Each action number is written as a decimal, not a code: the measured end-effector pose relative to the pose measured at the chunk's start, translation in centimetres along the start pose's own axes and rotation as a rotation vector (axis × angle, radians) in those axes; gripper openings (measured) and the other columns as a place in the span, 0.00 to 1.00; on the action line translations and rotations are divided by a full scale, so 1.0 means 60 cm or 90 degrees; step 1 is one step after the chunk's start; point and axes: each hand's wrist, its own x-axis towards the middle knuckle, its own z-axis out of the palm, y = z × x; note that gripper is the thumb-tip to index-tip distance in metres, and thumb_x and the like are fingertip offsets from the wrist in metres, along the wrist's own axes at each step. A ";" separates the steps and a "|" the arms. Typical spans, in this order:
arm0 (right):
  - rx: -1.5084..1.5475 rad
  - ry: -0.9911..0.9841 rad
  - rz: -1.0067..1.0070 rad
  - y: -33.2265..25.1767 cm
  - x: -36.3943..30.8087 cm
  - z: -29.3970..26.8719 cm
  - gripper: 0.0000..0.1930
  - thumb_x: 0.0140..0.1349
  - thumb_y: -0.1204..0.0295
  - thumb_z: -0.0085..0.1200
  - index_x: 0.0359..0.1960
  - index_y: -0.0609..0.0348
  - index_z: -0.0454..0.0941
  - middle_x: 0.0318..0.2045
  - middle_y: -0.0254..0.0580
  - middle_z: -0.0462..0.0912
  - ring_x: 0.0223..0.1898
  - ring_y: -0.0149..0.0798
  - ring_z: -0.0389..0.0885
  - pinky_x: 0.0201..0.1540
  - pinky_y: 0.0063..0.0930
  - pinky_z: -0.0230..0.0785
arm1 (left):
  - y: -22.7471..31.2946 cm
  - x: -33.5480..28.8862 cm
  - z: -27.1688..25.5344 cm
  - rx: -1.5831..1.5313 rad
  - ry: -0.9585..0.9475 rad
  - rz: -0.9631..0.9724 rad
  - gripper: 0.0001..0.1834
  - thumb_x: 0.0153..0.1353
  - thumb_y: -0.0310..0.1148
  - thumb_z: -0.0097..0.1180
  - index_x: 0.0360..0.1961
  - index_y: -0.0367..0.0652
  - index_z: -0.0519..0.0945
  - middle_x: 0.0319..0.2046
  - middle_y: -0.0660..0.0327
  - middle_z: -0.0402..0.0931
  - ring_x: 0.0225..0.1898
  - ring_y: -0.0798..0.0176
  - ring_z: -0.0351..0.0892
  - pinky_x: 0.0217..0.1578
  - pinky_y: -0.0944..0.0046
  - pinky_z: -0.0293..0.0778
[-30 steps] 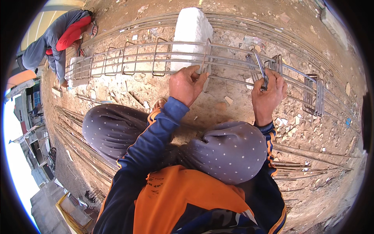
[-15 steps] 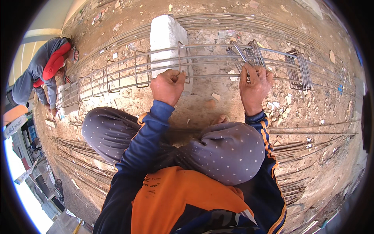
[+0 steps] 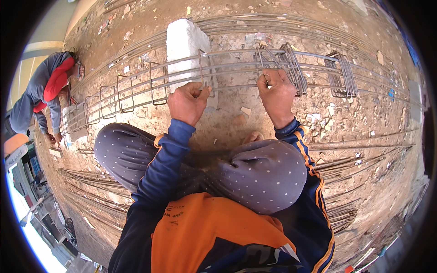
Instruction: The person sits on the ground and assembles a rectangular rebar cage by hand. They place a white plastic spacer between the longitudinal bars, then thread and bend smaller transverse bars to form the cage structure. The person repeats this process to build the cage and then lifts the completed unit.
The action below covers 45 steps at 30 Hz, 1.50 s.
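While both forearms reach forward over the bent knees, the left hand (image 3: 189,103) is curled into a near fist, its fingertips pinched on a rectangular steel stirrup (image 3: 205,73) where that loop crosses the long bars of the rebar cage (image 3: 236,68). The right hand (image 3: 276,93) is likewise closed, its fingers wrapped around the lower bar just beside a tight bundle of stirrups (image 3: 287,66) that lean together on the cage. Whether either hand also holds a tie wire or small tool cannot be told. The cage lies lengthwise across the dirt ground (image 3: 346,118), directly in front of the hands, and rests on a white block (image 3: 184,45) behind the left hand. Further stirrups stand spaced along the cage to the left, and another bunch (image 3: 342,76) sits well to the right. Loose long bars (image 3: 364,148) lie on the ground at the right. At the far left another person (image 3: 43,98) in grey and red bends over the cage's end.
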 end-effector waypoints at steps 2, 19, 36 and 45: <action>0.084 -0.021 0.038 -0.011 -0.006 0.014 0.10 0.53 0.78 0.65 0.38 0.56 0.85 0.28 0.42 0.82 0.24 0.48 0.82 0.27 0.39 0.73 | 0.003 0.002 -0.007 0.008 -0.039 -0.031 0.23 0.55 0.47 0.74 0.43 0.39 0.90 0.30 0.52 0.89 0.30 0.59 0.90 0.36 0.62 0.82; 0.081 -0.028 0.072 0.010 0.019 -0.006 0.05 0.56 0.77 0.67 0.35 0.56 0.87 0.30 0.43 0.86 0.26 0.42 0.87 0.30 0.35 0.75 | -0.006 0.006 0.000 -0.105 -0.047 -0.045 0.19 0.56 0.43 0.76 0.41 0.38 0.91 0.29 0.50 0.89 0.27 0.64 0.88 0.33 0.65 0.81; -0.145 0.060 0.005 0.056 0.044 -0.074 0.18 0.57 0.66 0.72 0.48 0.59 0.86 0.37 0.50 0.83 0.41 0.52 0.82 0.46 0.45 0.74 | 0.036 -0.010 0.000 -0.009 0.046 0.198 0.20 0.55 0.38 0.76 0.45 0.39 0.88 0.21 0.60 0.82 0.28 0.58 0.84 0.32 0.61 0.79; -0.100 -0.066 0.024 0.105 0.062 -0.067 0.28 0.57 0.57 0.72 0.55 0.60 0.84 0.41 0.53 0.80 0.45 0.55 0.79 0.53 0.48 0.71 | 0.135 0.032 0.092 -0.054 -0.086 0.484 0.25 0.56 0.43 0.73 0.54 0.45 0.86 0.49 0.52 0.82 0.51 0.47 0.81 0.50 0.50 0.78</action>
